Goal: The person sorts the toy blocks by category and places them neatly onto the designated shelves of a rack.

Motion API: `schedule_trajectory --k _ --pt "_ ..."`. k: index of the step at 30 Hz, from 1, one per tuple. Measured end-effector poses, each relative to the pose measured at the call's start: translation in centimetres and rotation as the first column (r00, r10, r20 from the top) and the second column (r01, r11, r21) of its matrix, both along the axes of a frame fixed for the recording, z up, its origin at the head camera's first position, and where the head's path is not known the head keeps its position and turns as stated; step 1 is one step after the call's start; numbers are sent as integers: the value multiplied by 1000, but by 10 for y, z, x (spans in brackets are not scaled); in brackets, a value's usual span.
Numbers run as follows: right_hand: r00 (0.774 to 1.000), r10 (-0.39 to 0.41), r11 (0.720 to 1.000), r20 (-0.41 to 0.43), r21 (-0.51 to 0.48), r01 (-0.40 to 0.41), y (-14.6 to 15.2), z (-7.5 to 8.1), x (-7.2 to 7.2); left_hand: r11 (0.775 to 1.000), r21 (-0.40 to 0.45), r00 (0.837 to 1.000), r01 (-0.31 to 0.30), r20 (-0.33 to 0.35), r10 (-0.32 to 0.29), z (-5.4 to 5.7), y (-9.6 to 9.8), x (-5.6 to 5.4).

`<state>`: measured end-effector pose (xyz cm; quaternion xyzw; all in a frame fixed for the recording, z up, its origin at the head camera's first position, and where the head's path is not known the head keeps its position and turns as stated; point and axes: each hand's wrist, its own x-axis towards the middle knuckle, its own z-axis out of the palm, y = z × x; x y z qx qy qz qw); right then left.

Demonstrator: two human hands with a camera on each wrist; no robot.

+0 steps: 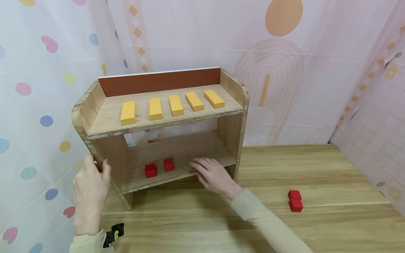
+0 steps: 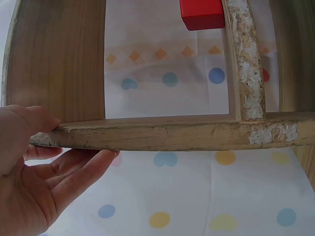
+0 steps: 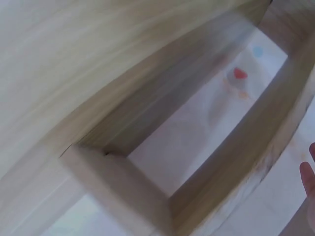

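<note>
A small wooden shelf unit (image 1: pixel 171 121) stands on the table. My left hand (image 1: pixel 91 191) grips the front edge of its left side panel (image 2: pixel 162 135), the thumb on one face and the fingers on the other. Over the front of the lower shelf (image 1: pixel 177 179), right of two red cubes (image 1: pixel 150 170), is my right hand (image 1: pixel 212 174). Its palm side and anything beneath it are hidden. Only its fingertips (image 3: pixel 306 177) enter the right wrist view, at the right edge. Several yellow blocks (image 1: pixel 155 108) lie in a row on the upper shelf (image 1: pixel 110 121).
Two more red blocks (image 1: pixel 295 204) sit touching on the table (image 1: pixel 269 175), right of the unit. A brown back strip (image 1: pixel 158 82) borders the upper shelf. Patterned curtains (image 1: pixel 202 31) hang behind and along both sides.
</note>
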<state>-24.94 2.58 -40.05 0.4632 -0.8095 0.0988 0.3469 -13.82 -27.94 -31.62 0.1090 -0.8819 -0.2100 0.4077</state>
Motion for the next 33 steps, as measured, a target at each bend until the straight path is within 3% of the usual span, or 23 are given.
schedule_trajectory --k 9,15,23,28,31,33 --pt "997 6 996 76 -94 1 52 3 -6 1000 3 1000 -2 12 2 0 0 -1" --pt "987 68 979 146 -201 -38 88 2 -12 1000 21 999 4 37 -4 0 -1 -1" --pt "952 116 962 284 -270 -37 130 4 -12 1000 26 999 4 49 -6 1 -1 0" --pt "911 79 961 405 -274 39 156 3 -9 999 33 998 2 63 -4 1 -1 0" --pt "854 50 959 517 -263 103 174 1 -7 1000 23 999 3 51 -4 1 -1 0" --pt "798 31 956 601 -251 152 187 1 -5 1000 20 999 6 49 -7 1 -2 0"
